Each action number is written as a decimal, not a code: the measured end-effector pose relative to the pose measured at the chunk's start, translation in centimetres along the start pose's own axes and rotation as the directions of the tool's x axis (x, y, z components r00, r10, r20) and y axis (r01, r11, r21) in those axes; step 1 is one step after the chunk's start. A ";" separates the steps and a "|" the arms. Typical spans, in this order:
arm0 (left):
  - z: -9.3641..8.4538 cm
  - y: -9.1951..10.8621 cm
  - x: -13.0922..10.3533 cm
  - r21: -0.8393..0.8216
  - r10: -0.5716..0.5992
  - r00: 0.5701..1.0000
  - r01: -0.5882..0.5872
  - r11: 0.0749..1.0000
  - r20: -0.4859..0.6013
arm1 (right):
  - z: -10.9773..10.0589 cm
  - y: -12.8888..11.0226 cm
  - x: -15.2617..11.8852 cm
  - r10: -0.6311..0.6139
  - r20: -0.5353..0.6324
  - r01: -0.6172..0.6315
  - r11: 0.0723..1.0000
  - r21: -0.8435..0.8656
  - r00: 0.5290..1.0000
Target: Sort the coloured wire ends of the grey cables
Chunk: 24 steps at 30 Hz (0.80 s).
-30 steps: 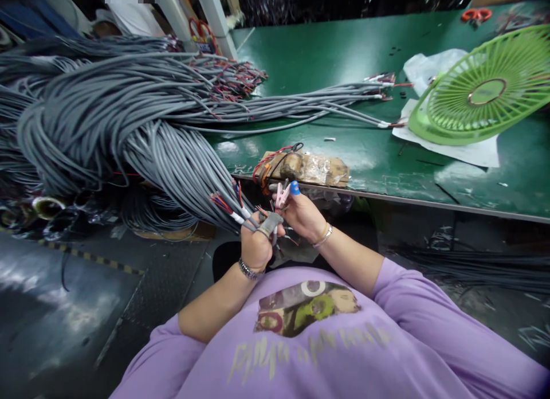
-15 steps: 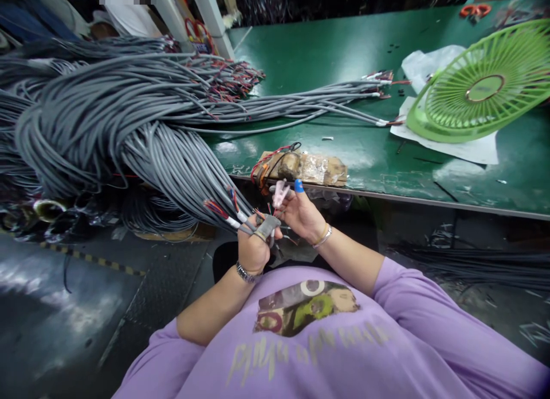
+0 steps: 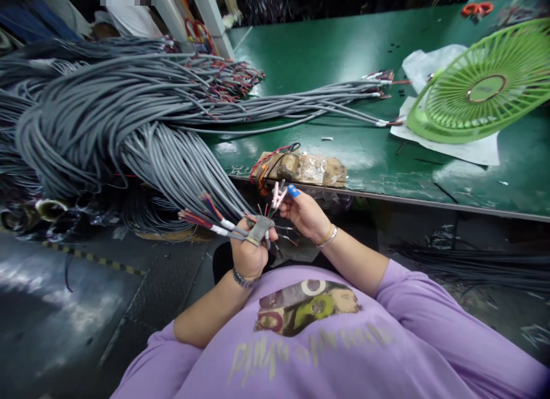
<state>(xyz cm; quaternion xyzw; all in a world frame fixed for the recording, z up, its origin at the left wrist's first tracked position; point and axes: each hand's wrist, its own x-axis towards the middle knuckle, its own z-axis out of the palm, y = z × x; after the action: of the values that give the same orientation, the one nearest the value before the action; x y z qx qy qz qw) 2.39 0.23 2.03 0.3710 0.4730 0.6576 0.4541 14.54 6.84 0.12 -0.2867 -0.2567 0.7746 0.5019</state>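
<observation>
My left hand (image 3: pixel 250 254) is closed around several grey cables (image 3: pixel 237 234), whose stripped ends with white bands and red and blue wires point to the left. A worn grey wrap (image 3: pixel 260 231) covers its thumb, and thin coloured wires stick up just beyond it. To the right, my right hand (image 3: pixel 311 220) pinches a small pink clip (image 3: pixel 279 195) shaped like a clothes peg, close to those thin wires. Blue tape (image 3: pixel 293 191) wraps one of its fingertips. Whether the clip touches a wire, I cannot tell.
A big heap of grey cables (image 3: pixel 86 118) lies at the left, running onto the green table (image 3: pixel 326 49). By the table's edge is a taped wooden block (image 3: pixel 318 168) with red and black leads. A green fan (image 3: pixel 485 89) and orange-handled scissors (image 3: pixel 476 10) are at the right.
My left hand has shifted slightly left, and the banded cable ends have swung left and spread apart. The pink clip in my right hand has turned a little and now shows more clearly.
</observation>
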 end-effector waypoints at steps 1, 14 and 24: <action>0.0 0.1 -0.1 -0.010 0.023 1.000 -0.023 1.000 0.005 | -0.1 0.1 0.0 -0.020 -0.013 0.020 1.000 -0.022 1.000; 0.1 -1.3 0.8 0.114 -0.043 0.999 0.043 0.992 -0.008 | 0.9 0.5 1.2 0.131 -0.003 -0.129 0.980 0.152 0.991; 0.0 -1.6 0.7 0.137 -0.060 0.998 0.060 0.989 0.000 | 1.3 0.9 1.1 0.128 -0.025 -0.119 0.967 0.227 0.991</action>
<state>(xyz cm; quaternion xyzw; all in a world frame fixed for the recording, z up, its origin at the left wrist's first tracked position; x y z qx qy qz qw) 2.57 1.16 0.57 0.3882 0.5270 0.6089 0.4482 12.72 7.44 0.17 -0.2588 -0.1388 0.8226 0.4869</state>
